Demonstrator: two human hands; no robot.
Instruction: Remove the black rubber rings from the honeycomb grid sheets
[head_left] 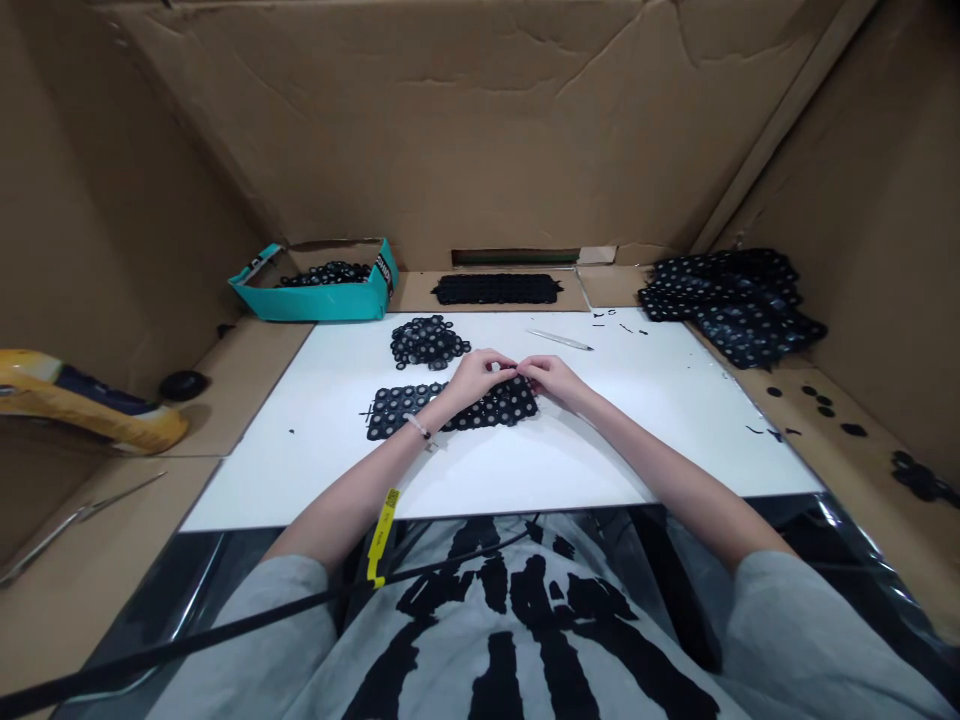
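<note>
A black panel with rows of pale dots (386, 415) lies flat on the white board (315, 480), partly covered by my left hand and wrist. At its upper right edge, my left hand (484, 375) is closed in a pinch. My right hand (551, 375) pinches too, its fingertips meeting the left ones. Whatever small piece is between the fingers is too small to make out. Just behind my left hand sits a pile of small black rings with pale centres (427, 343).
A teal box (315, 300) of similar rings stands back left. Behind the board lies a black panel (497, 289). A pen (560, 340) rests near black scraps. Stacked dotted panels (739, 300) lie right. Tweezers (82, 515) and a yellow object (90, 400) are left. Cardboard walls (480, 130) surround everything.
</note>
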